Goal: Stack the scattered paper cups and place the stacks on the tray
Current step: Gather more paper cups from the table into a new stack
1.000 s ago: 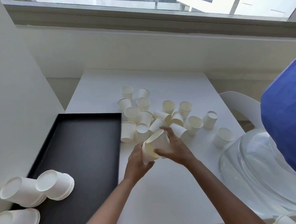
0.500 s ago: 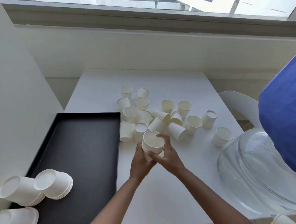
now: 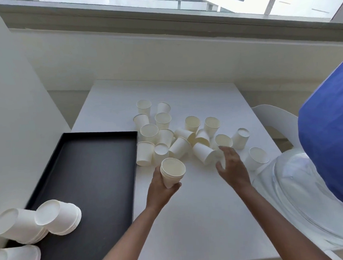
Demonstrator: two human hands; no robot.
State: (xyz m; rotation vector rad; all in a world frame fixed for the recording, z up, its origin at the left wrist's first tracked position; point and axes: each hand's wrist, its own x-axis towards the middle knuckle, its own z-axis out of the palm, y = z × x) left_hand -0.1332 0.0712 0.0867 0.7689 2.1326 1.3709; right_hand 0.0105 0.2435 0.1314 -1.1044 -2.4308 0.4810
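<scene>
Now my left hand point(image 3: 161, 187) holds a small stack point(image 3: 173, 172) just right of the tray point(image 3: 99, 134). My right hand point(image 3: 232, 167) is open, near a tipped cup point(image 3: 203, 155). Cups are light and squash easily, so I would grip the sides softly.

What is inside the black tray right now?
Black tray: stacks of paper cups lying on their sides at its near-left end. The floor under them is covered.
</scene>
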